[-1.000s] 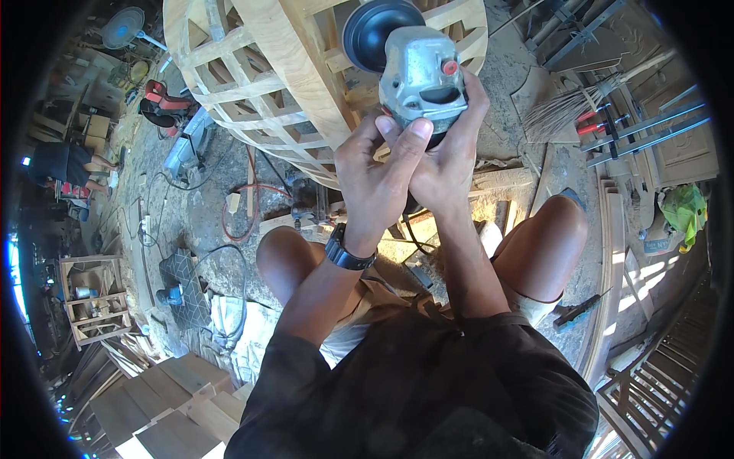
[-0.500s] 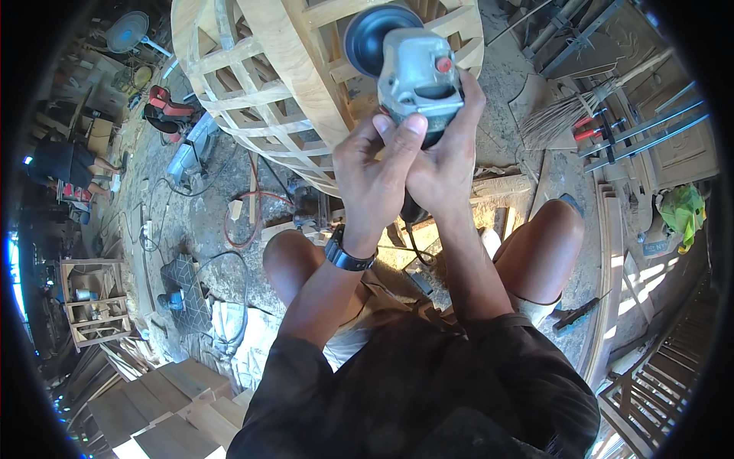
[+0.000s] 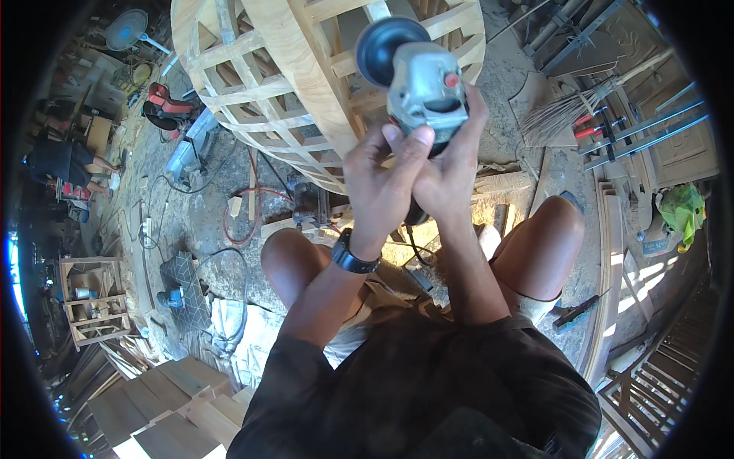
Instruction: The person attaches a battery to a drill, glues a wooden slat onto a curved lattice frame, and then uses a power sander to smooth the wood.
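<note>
An angle grinder [image 3: 425,86] with a metal gear head, a red button and a round dark disc [image 3: 388,50] is held out in front of me in both hands. My left hand [image 3: 382,172] closes on its body from the left, thumb on top. My right hand [image 3: 453,157] wraps it from the right and below. Beyond the tool stands a curved wooden lattice frame [image 3: 294,61] of pale slats. The disc overlaps its slats in view; whether they touch I cannot tell. The cord [image 3: 413,243] hangs down below my hands.
A straw broom [image 3: 562,115] and bar clamps [image 3: 650,134] lie at the right. Left on the floor are a red-and-black power tool [image 3: 162,107], a blue tool [image 3: 173,298] and looping cables. Wooden boards [image 3: 164,402] are stacked lower left. Another person [image 3: 69,161] sits far left.
The grinder and both hands have shifted slightly right and toward me. My grip on it is the same.
</note>
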A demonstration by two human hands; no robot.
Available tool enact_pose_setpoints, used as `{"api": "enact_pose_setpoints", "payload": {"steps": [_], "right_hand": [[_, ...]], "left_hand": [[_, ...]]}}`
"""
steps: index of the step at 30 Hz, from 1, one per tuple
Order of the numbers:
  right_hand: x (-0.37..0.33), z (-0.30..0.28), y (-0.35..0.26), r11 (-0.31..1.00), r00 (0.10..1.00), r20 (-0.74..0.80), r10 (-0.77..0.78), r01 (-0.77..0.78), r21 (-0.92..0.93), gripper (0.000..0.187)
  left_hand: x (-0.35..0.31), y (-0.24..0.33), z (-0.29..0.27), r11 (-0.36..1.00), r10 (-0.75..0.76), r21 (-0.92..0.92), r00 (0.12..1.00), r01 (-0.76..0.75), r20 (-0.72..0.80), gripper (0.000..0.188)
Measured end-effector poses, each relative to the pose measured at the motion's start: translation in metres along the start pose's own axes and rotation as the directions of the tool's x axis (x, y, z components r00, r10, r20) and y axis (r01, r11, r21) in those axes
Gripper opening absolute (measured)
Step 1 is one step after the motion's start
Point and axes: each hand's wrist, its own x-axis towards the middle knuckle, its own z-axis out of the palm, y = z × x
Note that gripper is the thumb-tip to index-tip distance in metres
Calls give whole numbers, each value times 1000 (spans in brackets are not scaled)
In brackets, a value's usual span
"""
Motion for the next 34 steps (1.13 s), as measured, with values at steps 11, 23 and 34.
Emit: {"api": "enact_pose_setpoints", "payload": {"steps": [11, 23, 34], "right_hand": [[-58, -27, 63, 984, 989, -31, 143, -139, 111, 94], [-48, -3, 49, 993, 998, 40, 45, -49, 111, 96], [-40, -7, 45, 986, 997, 50, 65, -72, 153, 98]], "left_hand": [[-37, -46, 17, 991, -69, 124, 973, 42, 220, 63], [-24, -52, 0, 1000, 1, 11, 992, -2, 128, 32], [-24, -59, 3, 997, 20, 74, 992, -29, 123, 52]]}}
